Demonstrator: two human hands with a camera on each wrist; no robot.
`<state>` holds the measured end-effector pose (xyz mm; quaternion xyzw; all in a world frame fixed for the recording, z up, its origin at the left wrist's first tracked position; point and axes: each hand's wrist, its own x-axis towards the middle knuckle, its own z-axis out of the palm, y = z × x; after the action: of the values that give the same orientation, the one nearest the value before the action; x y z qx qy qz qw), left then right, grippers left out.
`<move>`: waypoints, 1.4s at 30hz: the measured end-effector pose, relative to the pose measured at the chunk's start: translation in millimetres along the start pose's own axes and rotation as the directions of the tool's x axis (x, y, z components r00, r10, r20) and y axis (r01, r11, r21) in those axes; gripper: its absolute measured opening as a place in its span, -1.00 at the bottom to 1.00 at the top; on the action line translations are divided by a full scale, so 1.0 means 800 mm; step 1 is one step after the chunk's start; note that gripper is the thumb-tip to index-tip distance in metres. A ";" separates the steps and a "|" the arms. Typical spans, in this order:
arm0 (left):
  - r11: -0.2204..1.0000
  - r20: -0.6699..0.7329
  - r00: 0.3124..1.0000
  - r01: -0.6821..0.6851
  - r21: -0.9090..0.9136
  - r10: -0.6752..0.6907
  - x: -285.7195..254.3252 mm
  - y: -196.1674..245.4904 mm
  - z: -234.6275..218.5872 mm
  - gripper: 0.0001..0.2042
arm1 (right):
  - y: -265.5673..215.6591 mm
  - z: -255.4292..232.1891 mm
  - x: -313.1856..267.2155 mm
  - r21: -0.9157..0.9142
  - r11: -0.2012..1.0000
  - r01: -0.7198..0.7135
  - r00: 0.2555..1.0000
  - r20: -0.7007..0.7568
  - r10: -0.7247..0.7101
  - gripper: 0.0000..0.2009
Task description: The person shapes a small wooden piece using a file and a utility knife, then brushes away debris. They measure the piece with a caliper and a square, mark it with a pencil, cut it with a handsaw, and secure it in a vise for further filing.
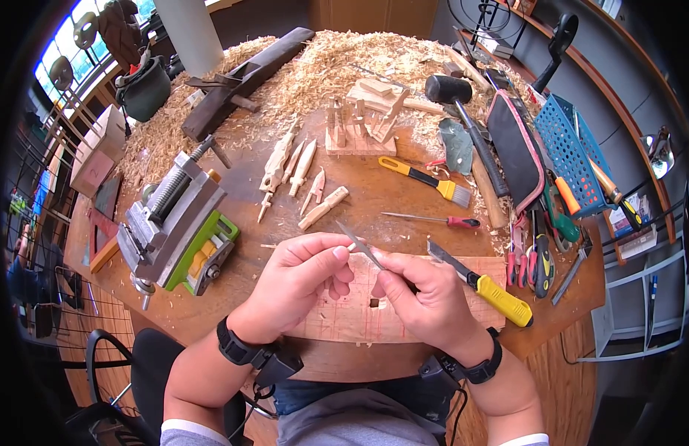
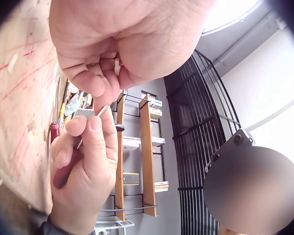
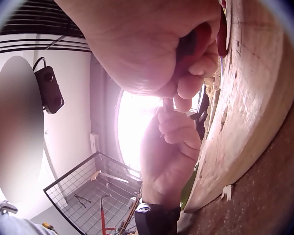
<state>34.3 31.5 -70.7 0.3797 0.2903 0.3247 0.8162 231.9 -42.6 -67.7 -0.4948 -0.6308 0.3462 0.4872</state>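
Above the pale, red-lined wooden board (image 1: 344,321), the right hand (image 1: 431,294) grips a slim grey metal tool (image 1: 365,250); slippage could nick the left hand (image 1: 298,279), pinching a small pale piece (image 1: 352,246).

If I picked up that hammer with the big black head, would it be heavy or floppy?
The mallet would probably feel heaviest at its head, which is much thicker than its handle. It's likely stiff, since the handle looks straight. Pushed, it might roll a little, because the head looks rounded.
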 end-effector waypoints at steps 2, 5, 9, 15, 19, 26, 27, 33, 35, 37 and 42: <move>1.000 0.006 1.000 -0.007 0.021 0.007 0.000 0.000 0.001 -0.80 | 0.001 0.000 0.000 -0.020 1.000 0.020 1.000 -0.003 -0.020 -0.72; 0.997 0.000 1.000 0.002 0.080 -0.002 0.000 0.000 0.002 -0.80 | 0.000 0.001 0.001 -0.037 0.999 0.032 0.999 -0.008 -0.032 -0.73; 0.989 -0.020 0.999 0.032 0.147 -0.030 0.003 -0.006 0.003 -0.79 | 0.006 0.004 0.002 -0.033 0.999 0.005 0.999 -0.035 -0.006 -0.76; 0.997 -0.011 1.000 0.020 0.072 -0.020 0.003 -0.006 0.008 -0.80 | 0.001 0.000 -0.001 0.019 0.999 -0.037 0.993 -0.110 0.039 -0.79; 0.997 0.002 1.000 0.006 0.074 -0.006 0.003 -0.005 0.005 -0.77 | 0.000 0.000 0.000 0.030 0.999 -0.041 0.997 -0.066 0.043 -0.79; 0.998 -0.017 0.999 -0.030 0.062 0.031 0.004 -0.003 0.001 -0.78 | 0.000 0.002 0.000 0.006 1.000 -0.018 0.999 -0.036 0.018 -0.80; 0.999 -0.016 0.999 -0.030 0.033 0.030 0.003 -0.003 0.001 -0.78 | 0.000 0.001 0.001 -0.010 1.000 -0.007 1.000 -0.029 0.007 -0.81; 0.987 -0.024 1.000 0.017 0.157 -0.014 0.003 -0.008 0.005 -0.77 | -0.002 0.002 0.002 -0.045 0.999 -0.006 0.999 -0.038 0.005 -0.81; 0.983 -0.002 1.000 0.021 0.181 -0.021 0.003 -0.005 0.005 -0.77 | 0.003 0.006 0.000 -0.015 1.000 -0.010 0.996 -0.084 0.009 -0.82; 0.979 0.019 1.000 0.021 0.204 -0.025 0.004 -0.005 0.006 -0.76 | 0.003 0.005 -0.001 0.013 1.000 -0.010 0.992 -0.125 0.012 -0.82; 0.996 0.002 1.000 -0.005 0.090 0.005 0.003 -0.003 0.006 -0.74 | 0.003 0.001 -0.001 0.020 1.000 -0.017 0.995 -0.097 0.019 -0.81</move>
<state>39.8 30.0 -70.5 0.4171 0.3030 0.3130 0.7977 232.0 -42.4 -69.9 -0.5122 -0.5986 0.3321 0.5187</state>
